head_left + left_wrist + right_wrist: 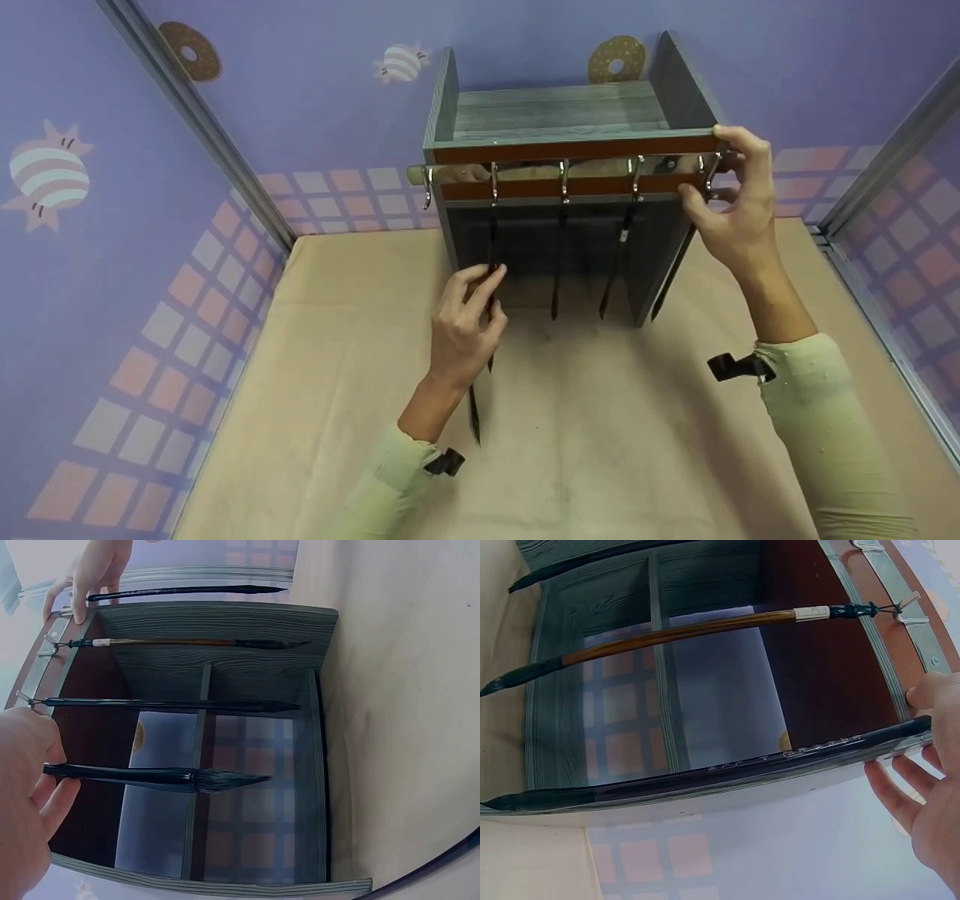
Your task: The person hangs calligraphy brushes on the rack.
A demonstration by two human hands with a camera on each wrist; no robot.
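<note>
Your left hand [461, 326] pinches a black-handled calligraphy brush [150, 777] by its upper shaft, centre frame, bristles down over the beige table [315, 390]. Your right hand [731, 202] grips the top-right end of the chrome hook rail [570, 174] on the grey wooden rack [559, 112], fingers curled at the last hook. Three more black brushes [556, 270] hang from the rail between your hands.

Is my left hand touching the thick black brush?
Touching. The left wrist view shows the left hand with fingers pinching the thick black brush by its handle.
</note>
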